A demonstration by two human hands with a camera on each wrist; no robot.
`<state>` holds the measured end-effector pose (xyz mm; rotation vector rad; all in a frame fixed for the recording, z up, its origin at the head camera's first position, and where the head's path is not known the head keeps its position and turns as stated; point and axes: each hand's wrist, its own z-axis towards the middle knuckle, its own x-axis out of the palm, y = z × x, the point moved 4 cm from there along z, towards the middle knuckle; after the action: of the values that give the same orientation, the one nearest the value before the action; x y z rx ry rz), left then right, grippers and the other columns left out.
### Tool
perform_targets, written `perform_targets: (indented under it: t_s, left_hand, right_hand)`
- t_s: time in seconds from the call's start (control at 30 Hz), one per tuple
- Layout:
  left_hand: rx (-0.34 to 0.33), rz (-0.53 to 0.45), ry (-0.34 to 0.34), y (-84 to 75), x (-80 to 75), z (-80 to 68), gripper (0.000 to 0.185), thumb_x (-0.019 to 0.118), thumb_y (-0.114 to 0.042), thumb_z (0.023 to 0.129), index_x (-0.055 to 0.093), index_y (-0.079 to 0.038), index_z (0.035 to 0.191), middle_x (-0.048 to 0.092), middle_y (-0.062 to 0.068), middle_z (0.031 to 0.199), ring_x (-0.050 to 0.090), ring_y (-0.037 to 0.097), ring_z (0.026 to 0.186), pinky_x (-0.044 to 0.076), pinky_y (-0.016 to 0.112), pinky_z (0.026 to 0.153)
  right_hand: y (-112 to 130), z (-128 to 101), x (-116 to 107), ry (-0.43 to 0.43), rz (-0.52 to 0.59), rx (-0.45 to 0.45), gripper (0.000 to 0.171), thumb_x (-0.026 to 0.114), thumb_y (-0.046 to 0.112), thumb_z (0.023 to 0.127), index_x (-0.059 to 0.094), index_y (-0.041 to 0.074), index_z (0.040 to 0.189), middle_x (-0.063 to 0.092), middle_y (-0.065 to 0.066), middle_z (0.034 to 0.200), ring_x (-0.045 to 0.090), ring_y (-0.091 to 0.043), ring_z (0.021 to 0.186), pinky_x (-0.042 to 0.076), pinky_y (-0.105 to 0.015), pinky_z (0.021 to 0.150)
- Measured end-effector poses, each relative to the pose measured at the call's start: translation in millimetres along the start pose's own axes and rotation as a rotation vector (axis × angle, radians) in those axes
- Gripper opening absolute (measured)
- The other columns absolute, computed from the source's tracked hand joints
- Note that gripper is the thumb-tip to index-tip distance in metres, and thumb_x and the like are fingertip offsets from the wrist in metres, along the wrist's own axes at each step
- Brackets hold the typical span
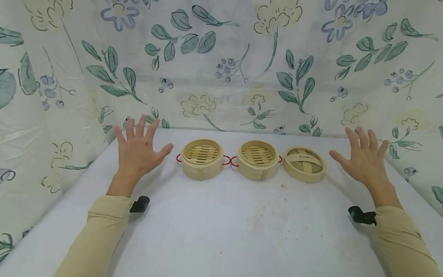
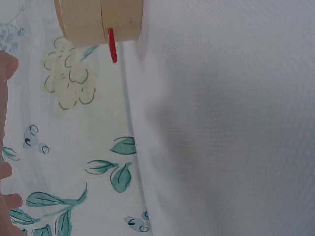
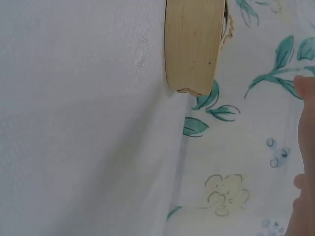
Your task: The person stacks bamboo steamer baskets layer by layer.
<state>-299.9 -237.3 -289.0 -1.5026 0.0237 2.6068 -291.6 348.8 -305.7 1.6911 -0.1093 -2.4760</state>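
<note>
I am looking at three bamboo pieces lying in a row near the back of the white table (image 1: 221, 231): the left steamer basket (image 1: 202, 158), the middle steamer basket (image 1: 257, 159) just beside it, and the steamer lid (image 1: 304, 164) at the right end. Both baskets are sitting upright with their slatted floors showing, and their red wire handles (image 1: 226, 160) are almost meeting in the gap between them. The lid is resting flat, its woven top and cross strap facing up, close to the middle basket but apart from it.

My left hand (image 1: 138, 148) is hovering to the left of the row, fingers spread and straight, grasping nothing; its thumb is pointing toward the left basket without touching it. My right hand (image 1: 363, 159) is hanging in the same manner to the right of the lid, released and empty, well apart from it. I judge that the hands are flanking the row this way so each end piece is within easy reach.

Behind and around the table, the floral cloth (image 1: 242, 69) is forming a backdrop. Nothing is lying between either hand and the bamboo pieces. A small black clip (image 1: 140, 204) is showing at each beige sleeve (image 1: 100, 231).
</note>
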Motion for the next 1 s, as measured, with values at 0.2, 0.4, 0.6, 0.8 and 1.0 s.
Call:
perform_targets:
  t_s: [0.2,0.4,0.6,0.8,1.0]
  left_hand:
    - [0.007,0.009,0.021,-2.4,2.8,0.4,0.085,0.060,-0.058,0.088,0.026,-0.016,0.154,0.020,0.024,0.159,0.012,0.050,0.145,-0.003,0.072,0.112]
    - [0.010,0.005,0.031,-4.4,5.6,0.0,0.086,0.060,-0.058,0.087,0.026,-0.016,0.154,0.022,0.025,0.158,0.016,0.049,0.144,0.000,0.072,0.112]
    - [0.016,-0.014,0.027,-4.5,8.3,-0.7,0.087,0.061,-0.059,0.087,0.027,-0.015,0.153,0.025,0.025,0.156,0.018,0.050,0.143,0.001,0.072,0.112]
    - [0.010,-0.027,0.038,-5.0,10.7,-1.1,0.087,0.061,-0.060,0.086,0.027,-0.015,0.154,0.026,0.024,0.156,0.018,0.049,0.143,0.002,0.073,0.112]
    - [0.010,-0.021,0.070,-7.0,12.9,-2.8,0.088,0.058,-0.061,0.088,0.025,-0.015,0.155,0.024,0.025,0.157,0.018,0.049,0.143,0.003,0.074,0.111]
  right_hand:
    - [2.0,2.0,-0.4,-0.011,0.007,-0.015,0.091,0.043,0.066,0.095,0.009,0.009,0.158,0.007,-0.032,0.157,-0.003,-0.052,0.145,-0.013,-0.076,0.106]
    - [3.1,2.3,1.3,-0.011,0.028,-0.027,0.091,0.044,0.065,0.095,0.010,0.008,0.158,0.008,-0.033,0.156,0.000,-0.053,0.144,-0.012,-0.075,0.106]
    - [7.0,0.8,2.4,-0.007,0.054,-0.033,0.091,0.046,0.062,0.096,0.010,0.006,0.158,0.007,-0.033,0.157,0.002,-0.053,0.144,-0.010,-0.072,0.110]
    - [15.7,2.2,4.7,-0.001,0.073,-0.061,0.091,0.047,0.061,0.096,0.010,0.006,0.158,0.009,-0.033,0.157,0.004,-0.052,0.144,-0.009,-0.071,0.111]
    - [29.1,2.1,4.4,-0.008,0.099,-0.118,0.090,0.050,0.060,0.096,0.013,0.005,0.157,0.011,-0.033,0.156,0.007,-0.054,0.143,-0.004,-0.070,0.112]
